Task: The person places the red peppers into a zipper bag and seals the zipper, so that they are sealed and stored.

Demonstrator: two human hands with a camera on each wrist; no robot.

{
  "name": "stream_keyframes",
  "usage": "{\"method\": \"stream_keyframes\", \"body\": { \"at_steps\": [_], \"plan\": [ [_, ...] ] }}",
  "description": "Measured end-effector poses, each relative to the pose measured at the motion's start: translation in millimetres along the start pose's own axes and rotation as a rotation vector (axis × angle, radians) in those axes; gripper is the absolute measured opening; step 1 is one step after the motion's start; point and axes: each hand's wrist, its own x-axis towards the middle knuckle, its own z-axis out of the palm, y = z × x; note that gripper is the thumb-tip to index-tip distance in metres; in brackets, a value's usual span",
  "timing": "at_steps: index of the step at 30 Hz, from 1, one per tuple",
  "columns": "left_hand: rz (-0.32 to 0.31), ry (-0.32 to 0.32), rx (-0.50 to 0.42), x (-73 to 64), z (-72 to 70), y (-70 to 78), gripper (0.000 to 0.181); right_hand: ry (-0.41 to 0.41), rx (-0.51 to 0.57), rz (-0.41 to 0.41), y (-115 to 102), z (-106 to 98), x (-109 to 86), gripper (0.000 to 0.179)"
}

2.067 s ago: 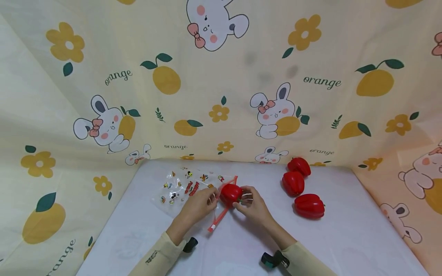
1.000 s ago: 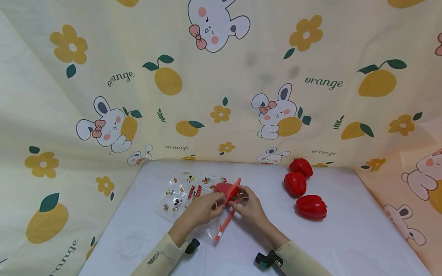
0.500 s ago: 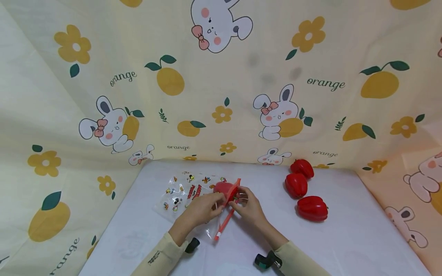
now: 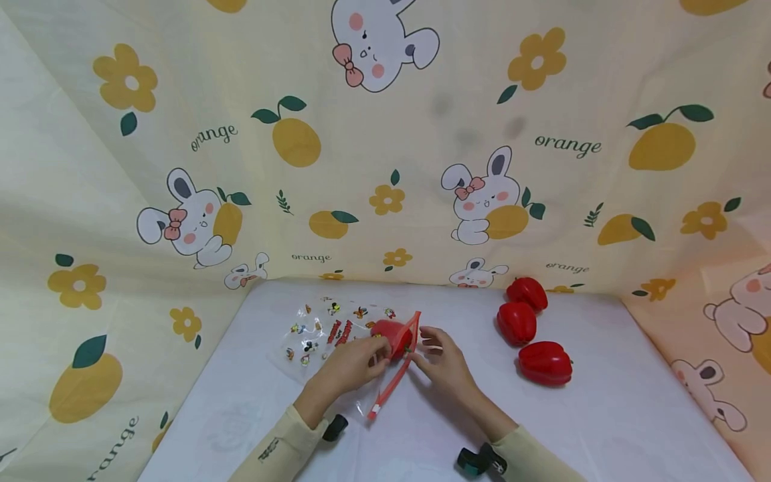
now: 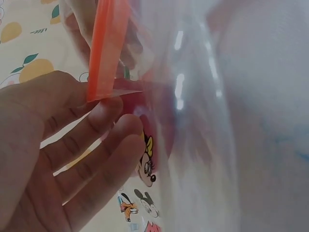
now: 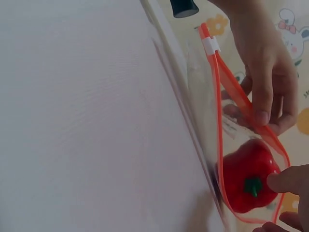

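A clear zip bag with cartoon prints and an orange closure strip lies on the table, its mouth spread toward the right. Inside the mouth sits a red bell pepper, its green stem facing outward in the right wrist view. My left hand pinches the upper edge of the mouth between thumb and fingers; in the left wrist view the other fingers reach along the bag. At the mouth's right side is my right hand, its thumb at the pepper and its fingers spread apart from the thumb.
Three more red bell peppers stand at the right: one at the back, one touching it in front, and one nearer. A white slider sits near the strip's end. Printed cloth rises behind the white table.
The pepper has gone from the bag's mouth leftward into it. My left hand has lifted the strip over it; the right hand has just drawn back slightly right, and the mouth gapes wider.
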Motion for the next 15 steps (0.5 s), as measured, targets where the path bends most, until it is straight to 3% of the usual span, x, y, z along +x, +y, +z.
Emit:
{"method": "stream_keyframes", "body": {
  "at_steps": [7,15],
  "plan": [
    [-0.037,-0.001,-0.026,0.3,-2.0,-1.5,0.012,-0.005,-0.113,-0.048,1,-21,-9.1,0.059],
    [-0.037,0.018,-0.019,-0.3,-2.4,-3.8,0.011,0.003,-0.224,-0.034,2,-51,-19.3,0.06]
  ]
}}
